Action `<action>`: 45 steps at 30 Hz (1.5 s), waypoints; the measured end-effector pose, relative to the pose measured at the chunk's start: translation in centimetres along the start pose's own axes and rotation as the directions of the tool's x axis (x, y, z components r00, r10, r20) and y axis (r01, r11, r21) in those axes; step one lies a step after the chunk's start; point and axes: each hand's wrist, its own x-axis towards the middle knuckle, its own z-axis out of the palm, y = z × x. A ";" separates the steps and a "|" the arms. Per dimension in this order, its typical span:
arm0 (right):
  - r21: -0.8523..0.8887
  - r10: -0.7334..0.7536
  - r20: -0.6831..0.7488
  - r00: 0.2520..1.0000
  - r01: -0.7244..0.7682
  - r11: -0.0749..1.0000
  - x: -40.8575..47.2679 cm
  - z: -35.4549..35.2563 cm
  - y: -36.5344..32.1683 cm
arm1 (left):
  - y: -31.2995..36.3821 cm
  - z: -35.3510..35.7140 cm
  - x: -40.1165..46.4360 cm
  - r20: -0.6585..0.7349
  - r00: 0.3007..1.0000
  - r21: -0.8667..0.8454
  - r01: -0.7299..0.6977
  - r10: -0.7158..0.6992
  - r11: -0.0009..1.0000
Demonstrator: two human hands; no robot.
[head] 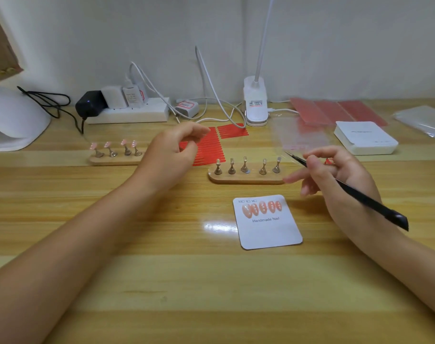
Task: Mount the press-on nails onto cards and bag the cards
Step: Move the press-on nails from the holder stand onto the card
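Now the white card [268, 223] lies flat on the wooden table [161, 281], near the right hand, and it carries five pink-orange press-on nails [262, 207] in one row along its top edge. Under the row are printed the words "Handmade Nail". The lower half of the card is blank.

Behind the card stands a wooden holder [246, 177] with five small metal stands; all five are bare. A second holder [114, 158] is further left, and its four visible stands each carry a pink nail. The left hand covers its right end, so I cannot tell if there are more stands.

The right hand [335, 180] pinches black tweezers [347, 188] between thumb and fingers, with the tip pointing up and to the left; the other fingers are loosely curled and blurred. The left hand [173, 151] hovers over the red adhesive strips [209, 148], its fingers curled and thumb near the fingertips. I cannot tell if it holds anything.

A stack of white cards [365, 139] sits at the right. Clear bags [300, 135] lie beside it, hard to make out. A white lamp [256, 103] rises out of the view at the top.
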 end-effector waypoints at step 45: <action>-0.328 -0.231 0.464 0.855 0.409 0.852 13.7 5.3 3.1 | -4.2 4.5 4.7 0.081 0.996 0.217 -0.042 0.025 0.975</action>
